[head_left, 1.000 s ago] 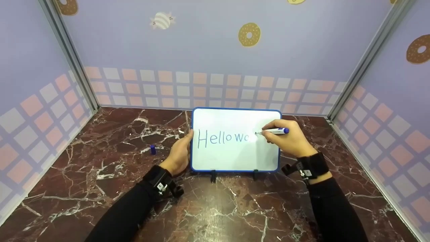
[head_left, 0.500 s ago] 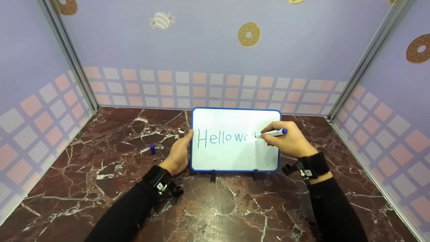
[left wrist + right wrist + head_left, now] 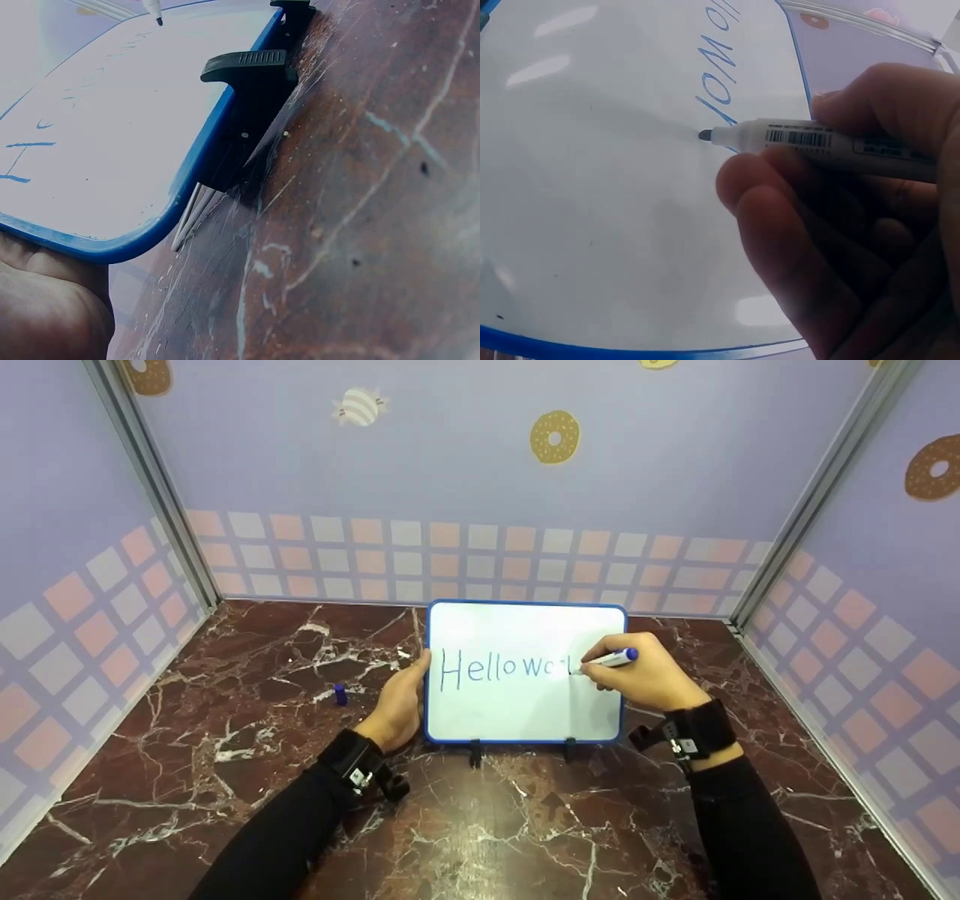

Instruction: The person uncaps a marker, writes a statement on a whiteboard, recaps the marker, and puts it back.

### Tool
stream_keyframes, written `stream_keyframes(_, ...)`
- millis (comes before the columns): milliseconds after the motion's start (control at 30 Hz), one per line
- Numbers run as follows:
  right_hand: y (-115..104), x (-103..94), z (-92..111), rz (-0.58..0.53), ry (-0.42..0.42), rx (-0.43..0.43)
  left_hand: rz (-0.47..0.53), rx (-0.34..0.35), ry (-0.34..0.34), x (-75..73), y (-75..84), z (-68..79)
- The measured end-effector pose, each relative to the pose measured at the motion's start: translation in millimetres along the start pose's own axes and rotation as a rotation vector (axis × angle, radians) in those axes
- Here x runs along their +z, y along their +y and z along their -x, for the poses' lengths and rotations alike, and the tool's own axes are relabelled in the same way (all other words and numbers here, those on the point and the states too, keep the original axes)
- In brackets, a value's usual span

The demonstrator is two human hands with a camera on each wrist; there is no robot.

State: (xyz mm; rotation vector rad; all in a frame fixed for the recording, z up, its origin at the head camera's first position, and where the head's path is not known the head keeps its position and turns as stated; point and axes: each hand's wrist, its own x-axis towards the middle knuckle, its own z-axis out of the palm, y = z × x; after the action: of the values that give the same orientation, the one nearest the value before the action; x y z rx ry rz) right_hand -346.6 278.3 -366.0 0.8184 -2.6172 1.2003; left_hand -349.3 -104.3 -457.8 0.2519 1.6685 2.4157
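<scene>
A blue-framed whiteboard (image 3: 517, 709) leans on a black stand (image 3: 251, 67) in the middle of the head view. Blue handwriting on it reads "Hello Wo" followed by further strokes beside the pen. My left hand (image 3: 397, 705) grips the board's left edge, thumb along the frame, other fingers hidden behind. My right hand (image 3: 649, 671) pinches a white marker (image 3: 802, 142) with a blue end between thumb and fingers. The marker's dark tip is right at the board's surface, by the end of the last letters. A blue marker cap (image 3: 340, 694) stands on the table, left of my left hand.
The tabletop (image 3: 300, 825) is dark red marble with white veins. A lilac wall (image 3: 450, 457) with printed sweets and checks rises close behind the board, and side walls flank the table. Metal posts (image 3: 161, 487) mark the back corners.
My right hand has drawn the marker a short way down, and a new upright stroke shows after the earlier letters. My left hand and the board have stayed in place.
</scene>
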Motion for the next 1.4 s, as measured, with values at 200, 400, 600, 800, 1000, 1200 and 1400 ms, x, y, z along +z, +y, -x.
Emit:
stream_keyframes(200,-1,-1.5,0,0.010,-0.006,0.017,0.012,0.000,0.015,0.6,-0.2,-1.4)
stream_keyframes(400,2,-1.1,1,0.020,-0.004,0.021,0.019,-0.003,0.011,0.5,-2.3,-1.2)
stream_keyframes(600,3,-1.1,2,0.010,0.003,0.023,0.041,-0.013,0.017,0.7,-4.6,-1.4)
stream_keyframes(800,3,-2.8,1,-0.036,0.018,0.006,0.031,-0.003,0.026,0.8,-2.6,-0.8)
stream_keyframes(1000,3,-7.4,1,-0.076,0.048,-0.025,0.031,0.006,0.027,0.6,-2.5,-2.5)
stream_keyframes(1200,5,-12.0,2,-0.016,0.099,-0.050,0.029,0.001,0.016,-0.1,-1.9,-2.1)
stream_keyframes(1400,6,-16.0,4,-0.012,0.109,-0.032,0.044,-0.002,0.034,1.7,-1.3,-2.2)
